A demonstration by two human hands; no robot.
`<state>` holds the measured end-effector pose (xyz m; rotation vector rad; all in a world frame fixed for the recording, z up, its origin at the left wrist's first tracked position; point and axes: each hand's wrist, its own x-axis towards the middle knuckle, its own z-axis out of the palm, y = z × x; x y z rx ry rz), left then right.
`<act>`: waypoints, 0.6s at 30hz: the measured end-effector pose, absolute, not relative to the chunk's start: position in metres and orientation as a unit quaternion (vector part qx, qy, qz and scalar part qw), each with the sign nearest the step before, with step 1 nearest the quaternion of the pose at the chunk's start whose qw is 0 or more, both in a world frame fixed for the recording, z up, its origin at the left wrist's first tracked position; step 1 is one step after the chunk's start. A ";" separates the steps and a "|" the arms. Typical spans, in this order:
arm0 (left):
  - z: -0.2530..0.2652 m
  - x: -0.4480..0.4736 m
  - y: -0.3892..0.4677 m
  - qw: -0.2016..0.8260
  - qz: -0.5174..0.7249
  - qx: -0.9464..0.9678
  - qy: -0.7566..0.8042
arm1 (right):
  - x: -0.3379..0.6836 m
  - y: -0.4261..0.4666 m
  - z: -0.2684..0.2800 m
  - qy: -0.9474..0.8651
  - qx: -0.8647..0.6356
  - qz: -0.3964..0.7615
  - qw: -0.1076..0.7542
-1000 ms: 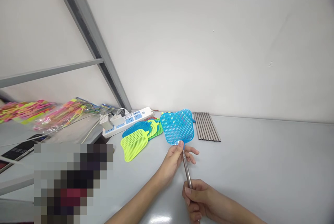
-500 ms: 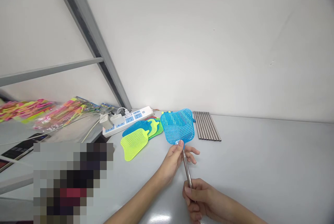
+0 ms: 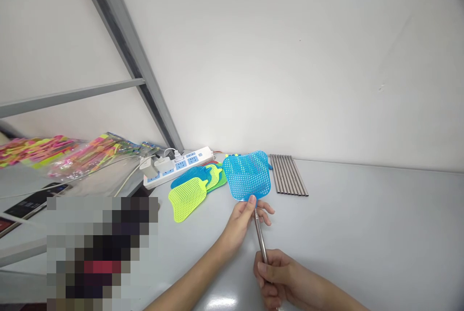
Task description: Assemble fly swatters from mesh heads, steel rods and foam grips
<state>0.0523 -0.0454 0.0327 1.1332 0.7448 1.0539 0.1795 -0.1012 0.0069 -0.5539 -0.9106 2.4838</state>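
A blue perforated fly swatter head (image 3: 247,176) stands up over the table, its neck pinched between the thumb and fingers of my left hand (image 3: 243,217). From that neck a silver metal rod (image 3: 260,235) runs down toward me. My right hand (image 3: 277,275) is wrapped round the rod's lower part, which is mostly hidden by the fingers. The head and the rod meet just under my left thumb. Left of them lie a yellow-green swatter head (image 3: 188,197) and, partly beneath it, blue (image 3: 186,177) and green ones. Several silver rods (image 3: 289,176) lie side by side to the right.
A white power strip (image 3: 179,167) with plugs and cables sits at the back left. Further left are bagged colourful items (image 3: 87,156), a phone (image 3: 32,204) and a grey metal frame (image 3: 134,60). A pixelated area covers the lower left. The wall (image 3: 308,84) bounds the table behind.
Both hands keep their hold on the swatter head and rod, almost unmoved. The view has shifted very slightly; nothing was let go or picked up.
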 end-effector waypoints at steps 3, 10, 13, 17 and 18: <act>0.036 0.053 -0.046 0.663 0.460 0.495 0.322 | 0.179 -0.102 0.008 -0.330 -0.203 0.895 0.220; 0.036 0.052 -0.046 0.676 0.459 0.485 0.311 | 0.178 -0.102 0.009 -0.335 -0.210 0.893 0.216; 0.037 0.051 -0.046 0.685 0.469 0.471 0.299 | 0.178 -0.101 0.008 -0.333 -0.210 0.893 0.219; 0.039 0.050 -0.046 0.701 0.476 0.451 0.281 | 0.177 -0.101 0.009 -0.329 -0.215 0.894 0.216; 0.040 0.050 -0.047 0.705 0.472 0.450 0.279 | 0.177 -0.101 0.009 -0.331 -0.216 0.893 0.214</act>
